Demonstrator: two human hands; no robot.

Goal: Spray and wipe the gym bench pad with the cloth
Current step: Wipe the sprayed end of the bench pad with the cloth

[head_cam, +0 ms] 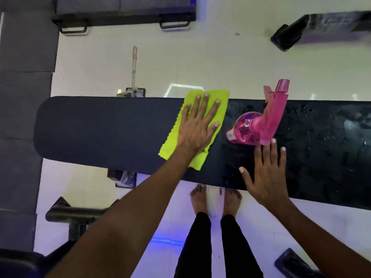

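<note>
Your left hand [197, 125] flat, fingers spread, pressing yellow-green cloth [192, 129] onto bench pad [100, 127]; nothing gripped. Pad's long axis runs sideways under your fingers. Droplets, probably spray, lie beyond cloth's right edge, so wipe heads rightward. Pink spray bottle [259, 125] blocks path, just ahead of your right hand [267, 175]: open, empty, nearer.

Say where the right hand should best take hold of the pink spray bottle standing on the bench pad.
Probably around the narrow neck under the trigger head of the pink spray bottle, coming from the near side where the right hand hovers open. The bottle stands upright, nozzle pointing away, and the round body looks wider to grasp.
</note>
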